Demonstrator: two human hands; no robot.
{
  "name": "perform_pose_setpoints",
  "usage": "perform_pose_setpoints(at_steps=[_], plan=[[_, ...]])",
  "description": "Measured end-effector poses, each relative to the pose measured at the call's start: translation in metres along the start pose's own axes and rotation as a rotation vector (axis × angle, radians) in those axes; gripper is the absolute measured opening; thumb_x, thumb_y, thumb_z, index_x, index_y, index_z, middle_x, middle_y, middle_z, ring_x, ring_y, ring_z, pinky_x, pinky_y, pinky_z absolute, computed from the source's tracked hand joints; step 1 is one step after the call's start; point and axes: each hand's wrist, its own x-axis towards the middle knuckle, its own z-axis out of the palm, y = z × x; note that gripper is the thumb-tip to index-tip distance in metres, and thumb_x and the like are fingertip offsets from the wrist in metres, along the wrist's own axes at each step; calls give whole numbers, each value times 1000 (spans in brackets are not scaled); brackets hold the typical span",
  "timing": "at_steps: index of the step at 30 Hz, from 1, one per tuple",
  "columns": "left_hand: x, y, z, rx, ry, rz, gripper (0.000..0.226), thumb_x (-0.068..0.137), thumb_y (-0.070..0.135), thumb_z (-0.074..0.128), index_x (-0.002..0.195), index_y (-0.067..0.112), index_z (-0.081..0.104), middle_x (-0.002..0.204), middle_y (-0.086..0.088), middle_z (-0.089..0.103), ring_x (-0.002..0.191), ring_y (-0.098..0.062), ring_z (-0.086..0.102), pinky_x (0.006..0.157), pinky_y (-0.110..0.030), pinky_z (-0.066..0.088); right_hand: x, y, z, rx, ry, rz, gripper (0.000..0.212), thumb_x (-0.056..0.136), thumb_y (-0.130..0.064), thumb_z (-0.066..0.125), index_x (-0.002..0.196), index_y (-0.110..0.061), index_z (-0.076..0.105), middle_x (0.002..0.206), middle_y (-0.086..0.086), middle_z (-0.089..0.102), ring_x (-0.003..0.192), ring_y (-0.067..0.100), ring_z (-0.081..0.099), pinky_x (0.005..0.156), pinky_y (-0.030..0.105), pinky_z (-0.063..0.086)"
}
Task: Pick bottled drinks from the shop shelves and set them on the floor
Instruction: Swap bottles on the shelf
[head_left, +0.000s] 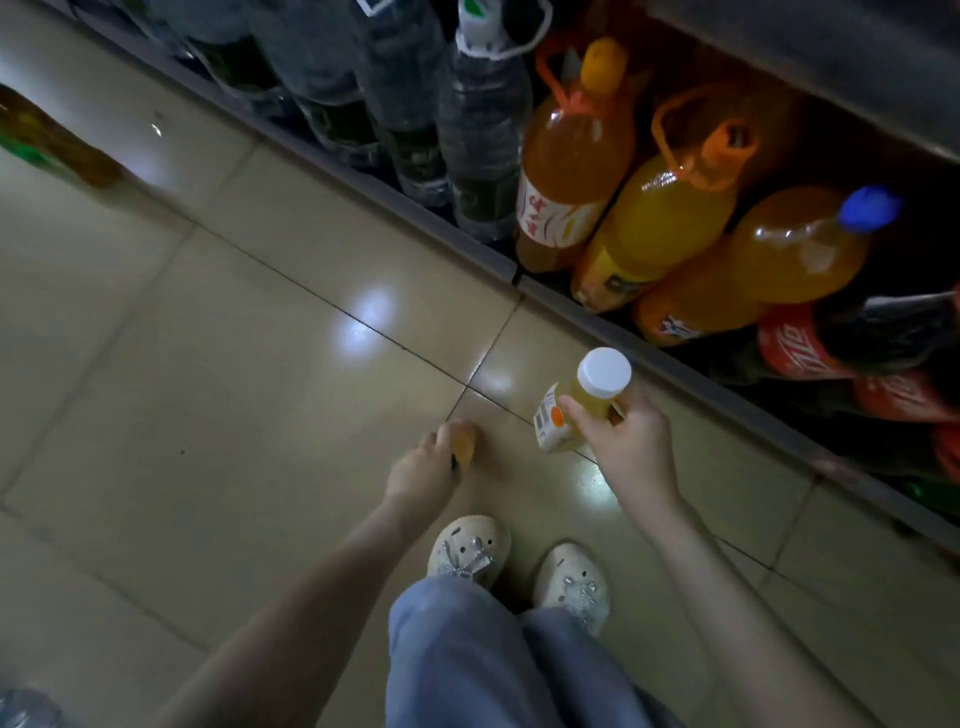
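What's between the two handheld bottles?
Head view: only bare floor tile and a grout line, between the small orange bottle in the left hand and the white-capped bottle in the right hand.

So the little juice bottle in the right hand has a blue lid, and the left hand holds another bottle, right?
Nearly. In the head view the lid on the little juice bottle in the right hand is white, not blue. The left hand does hold another bottle.
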Motion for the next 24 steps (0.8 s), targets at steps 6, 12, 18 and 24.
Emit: perform_pose_setpoints(at_steps=[6,12,18,24], plan=[[-51,14,-62,-69,-155,-139,75,94,47,51,149,11,13,135,-12,45,116,-34,55,83,-40,47,-35,-66,-52,10,25,-13,34,75,-40,79,103,-33,60,91,-26,67,89,-7,62,73,8,45],[-178,106,-234,-40,-198,258,46,98,34,44,136,9,37,125,-15,55,111,-32,57,87,-35,47,-104,-215,-165,67,145,-22,35,73,-37,81,102,-33,62,89,-21,68,88,-2,64,76,19,47],[-308,195,-410,-74,42,515,31,97,37,46,124,24,50,113,-2,65,102,-24,62,81,-35,51,-189,-362,-286,101,267,-142,33,71,-32,83,89,-44,58,83,-37,65,84,-16,59,66,3,43],[-395,275,-495,-185,245,825,35,96,32,49,130,25,47,117,-4,64,105,-22,60,84,-34,49,-248,-432,-384,192,439,-251,23,76,-28,80,90,-35,63,84,-34,67,81,-12,62,63,3,45]])
